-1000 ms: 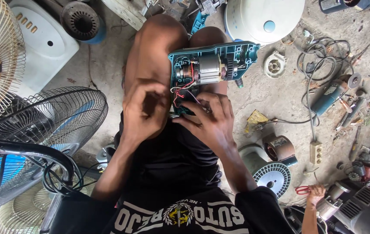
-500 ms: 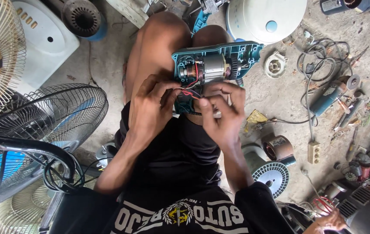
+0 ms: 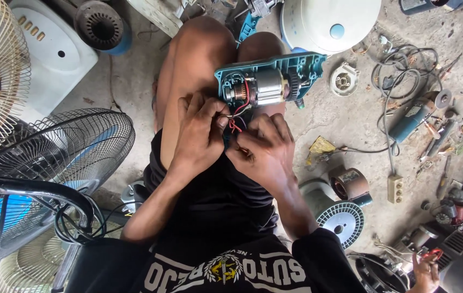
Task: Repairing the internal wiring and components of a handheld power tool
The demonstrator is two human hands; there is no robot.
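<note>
An opened teal power tool point(image 3: 269, 81) lies across the person's knee, long axis crosswise, just beyond both hands. The left hand point(image 3: 199, 133) pinches its red and black wires point(image 3: 237, 116); the right hand point(image 3: 264, 152) pinches them from below.

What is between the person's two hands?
In the head view, thin red wires from the opened teal power tool run between the left hand and right hand.

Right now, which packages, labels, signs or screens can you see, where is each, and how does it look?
No packages, signs or screens.
Printed shirt: bottom centre, black, white lettering around a round emblem.
Control panel: top left, white fan base, row of yellowish buttons.
</note>
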